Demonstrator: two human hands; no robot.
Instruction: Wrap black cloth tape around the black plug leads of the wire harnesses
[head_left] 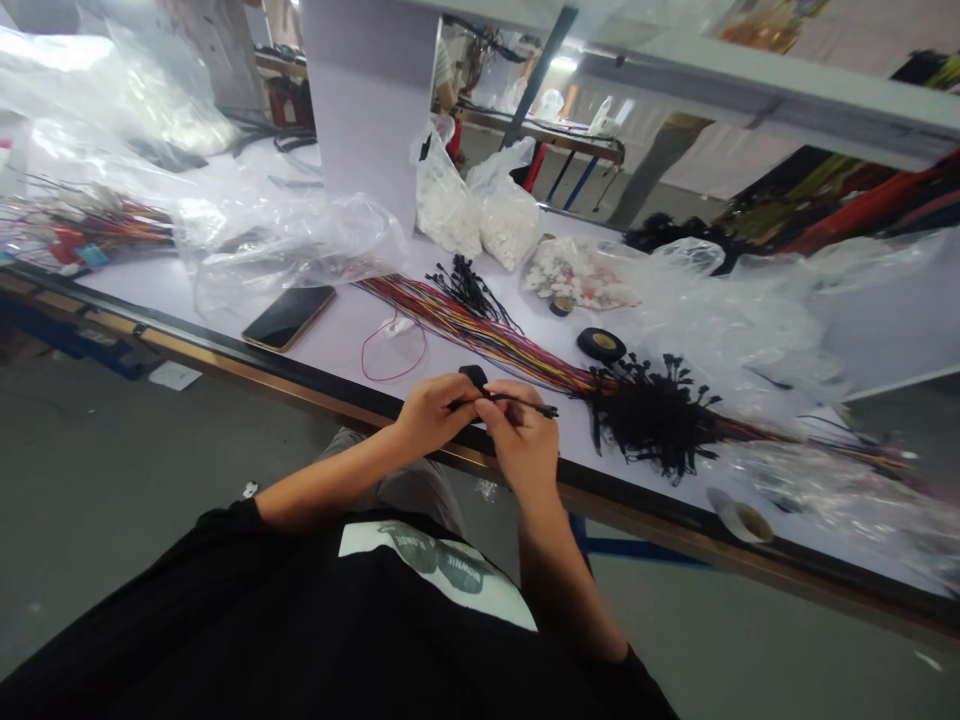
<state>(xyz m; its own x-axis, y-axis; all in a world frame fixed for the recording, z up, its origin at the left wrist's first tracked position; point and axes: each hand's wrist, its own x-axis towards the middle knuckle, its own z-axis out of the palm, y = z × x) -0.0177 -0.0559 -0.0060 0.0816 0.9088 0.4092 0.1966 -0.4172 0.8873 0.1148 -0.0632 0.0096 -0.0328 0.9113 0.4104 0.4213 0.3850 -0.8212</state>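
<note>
Pinching a slim black lead [541, 408] just over the near edge of a white table [341, 350], with left hand [435, 410] and right hand [525, 430] drawn together and fingertips nearly meeting. Closed narrowly around the lead on both sides, with the left fingers curled and the exact hold there partly hidden, and with the dark end poking out past the right fingers. Seen right at the left fingertips, a small black roll [473, 376]. Stretched across the table just beyond, a bundle of red, yellow and dark wires [487, 338], running into a dense heap of black connectors [652, 415] to the right. Laid near the bundle, a smaller bunch of black connectors [469, 287] and a roll of black tape [601, 344]. Resting to the left, a phone [289, 318] and a thin red wire loop [390, 380]. Standing farther back, clear bags of white pieces [510, 220]. Lying near the edge at far right, a pale hollow tube [742, 520].
</note>
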